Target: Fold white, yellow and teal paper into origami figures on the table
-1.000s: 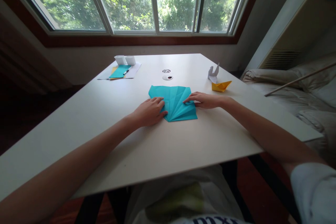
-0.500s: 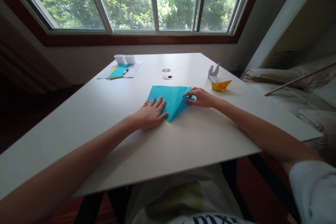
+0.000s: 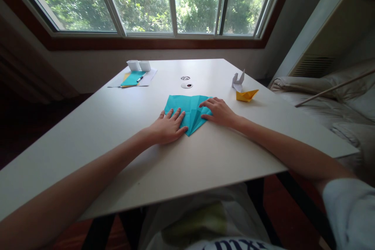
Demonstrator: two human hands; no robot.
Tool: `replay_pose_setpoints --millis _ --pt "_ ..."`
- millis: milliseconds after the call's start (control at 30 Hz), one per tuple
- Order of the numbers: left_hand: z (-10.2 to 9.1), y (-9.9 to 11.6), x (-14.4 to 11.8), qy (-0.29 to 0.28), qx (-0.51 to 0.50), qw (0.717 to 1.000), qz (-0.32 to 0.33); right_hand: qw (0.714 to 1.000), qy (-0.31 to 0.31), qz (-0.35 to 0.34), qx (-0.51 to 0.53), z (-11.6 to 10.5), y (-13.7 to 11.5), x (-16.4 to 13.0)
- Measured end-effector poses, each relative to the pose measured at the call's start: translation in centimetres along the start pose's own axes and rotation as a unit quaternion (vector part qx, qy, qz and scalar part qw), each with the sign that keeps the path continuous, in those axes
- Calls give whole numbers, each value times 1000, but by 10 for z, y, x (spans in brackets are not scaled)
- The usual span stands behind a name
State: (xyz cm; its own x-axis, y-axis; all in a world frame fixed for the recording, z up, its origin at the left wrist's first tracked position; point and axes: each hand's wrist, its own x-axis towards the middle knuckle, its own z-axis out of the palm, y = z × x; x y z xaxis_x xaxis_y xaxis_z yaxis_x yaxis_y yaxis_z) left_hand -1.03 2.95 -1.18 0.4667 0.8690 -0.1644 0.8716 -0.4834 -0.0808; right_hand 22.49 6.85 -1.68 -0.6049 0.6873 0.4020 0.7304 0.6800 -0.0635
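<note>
A creased sheet of turquoise origami paper (image 3: 189, 105) lies on the white table in front of me, one corner pointing toward me. Along its middle run several fold lines, and a darker folded flap stands out right of centre. My left hand (image 3: 170, 125) rests flat on the paper's left part with the fingers spread. Over the right part is my right hand (image 3: 218, 111), fingers apart and slightly curled, the tips touching the paper. It covers the right corner.
On the right stand a white folded paper figure (image 3: 238, 81) and a yellow paper boat (image 3: 247, 95). Two round stickers (image 3: 186, 85) lie beyond the paper. At the back left are coloured sheets (image 3: 133, 78), a pen (image 3: 141, 77) and white paper boxes (image 3: 138, 65).
My right hand has moved slightly left and toward me over the paper. The raised right flap now lies flatter. My left hand has stayed in place.
</note>
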Motion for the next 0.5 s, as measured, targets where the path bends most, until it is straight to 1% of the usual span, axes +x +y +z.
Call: replay_pose_setpoints --millis 67,133,167,200,267,367,500 --pt "1 0 0 5 2 1000 0 997 -12 -71 3 1 -3 -1" --pt "3 -1 0 10 3 1000 2 988 -48 -145 24 2 -7 -2" --pt "3 -1 0 13 4 1000 3 983 -64 -169 39 2 -8 -3" --pt "4 -1 0 15 5 1000 3 979 -74 -182 53 2 -10 -3" --pt "4 -1 0 19 6 1000 4 978 -78 -183 65 1 -13 -5" --pt "3 0 0 19 6 1000 3 979 -79 -181 53 -1 -18 -7" --pt "3 0 1 19 3 1000 12 973 -79 -208 51 -7 -27 -10"
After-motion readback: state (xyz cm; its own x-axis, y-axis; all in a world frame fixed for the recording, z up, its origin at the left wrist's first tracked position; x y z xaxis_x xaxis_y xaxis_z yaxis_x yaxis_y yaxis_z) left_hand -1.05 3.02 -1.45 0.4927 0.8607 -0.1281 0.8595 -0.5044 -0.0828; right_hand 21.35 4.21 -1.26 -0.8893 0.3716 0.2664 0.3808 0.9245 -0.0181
